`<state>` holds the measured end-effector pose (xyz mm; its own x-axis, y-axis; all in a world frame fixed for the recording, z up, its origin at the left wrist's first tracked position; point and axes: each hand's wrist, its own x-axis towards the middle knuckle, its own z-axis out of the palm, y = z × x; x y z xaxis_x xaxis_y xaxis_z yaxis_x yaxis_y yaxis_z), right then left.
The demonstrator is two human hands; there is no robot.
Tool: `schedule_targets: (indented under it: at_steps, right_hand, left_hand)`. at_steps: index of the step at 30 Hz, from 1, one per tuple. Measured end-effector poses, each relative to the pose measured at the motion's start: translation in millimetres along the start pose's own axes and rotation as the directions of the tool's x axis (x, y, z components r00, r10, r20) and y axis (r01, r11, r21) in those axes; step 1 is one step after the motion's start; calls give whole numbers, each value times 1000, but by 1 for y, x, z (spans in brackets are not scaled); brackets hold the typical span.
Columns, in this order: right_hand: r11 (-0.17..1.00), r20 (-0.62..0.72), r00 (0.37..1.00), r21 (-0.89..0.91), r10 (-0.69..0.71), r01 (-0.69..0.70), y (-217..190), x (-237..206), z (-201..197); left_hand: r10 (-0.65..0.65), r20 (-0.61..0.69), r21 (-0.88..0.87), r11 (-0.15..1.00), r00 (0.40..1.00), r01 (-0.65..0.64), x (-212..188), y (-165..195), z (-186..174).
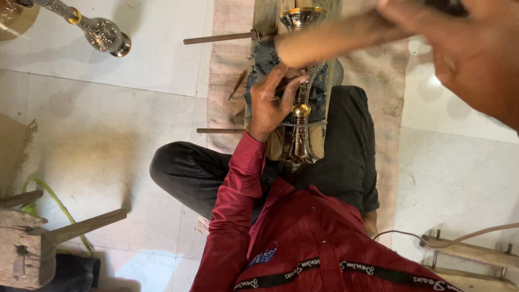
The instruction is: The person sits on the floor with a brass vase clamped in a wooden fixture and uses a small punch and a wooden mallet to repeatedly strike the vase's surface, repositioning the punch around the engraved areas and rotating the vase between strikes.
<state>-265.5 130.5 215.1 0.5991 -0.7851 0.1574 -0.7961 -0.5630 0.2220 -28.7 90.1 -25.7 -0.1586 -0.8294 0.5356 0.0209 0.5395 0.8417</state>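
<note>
Seated on the floor, the person pins an ornate, stiff, heavy-looking metal stem [300, 116] on a wooden block [258, 21], left hand [270, 103] clamped at its gold knob, right hand [459, 48] blurred, fist round a wooden handle [335, 38].

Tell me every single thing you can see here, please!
Ornate metal stem: one, silver and gold, on the wooden block between the legs.
Second metal stem: one, silver and gold, on the floor, upper left.
Wooden mallet: one, tan, blurred, top centre.
Metal rods: two, brown, sticking out left of the block.
Wooden stool: one, brown, lower left.
Floor tiles: white.
Left hand: on the stem.
Right hand: blurred, gripping the mallet.
</note>
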Motion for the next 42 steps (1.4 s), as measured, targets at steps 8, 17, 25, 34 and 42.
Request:
schedule_targets:
  at_steps: [8,17,25,34,42]
  right_hand:
    - [999,-30,999,-27,19,-19,-11,3,-9]
    - [1000,-94,996,-27,-11,9,0,-6,6]
    - [997,-11,999,-68,33,-33,2,-9,11]
    - [998,16,998,39,55,-55,7,-12,16]
    - [1000,-117,993,26,-13,16,11,-14,21]
  left_hand:
    - [-47,33,5,999,998,46,3,5,-3]
    - [-58,49,-35,998,997,60,8,7,-4]
    - [-28,40,-35,999,999,30,8,9,-5]
    - [-81,83,59,995,993,77,7,4,-5]
    - [-27,76,47,999,997,23,9,5,-7]
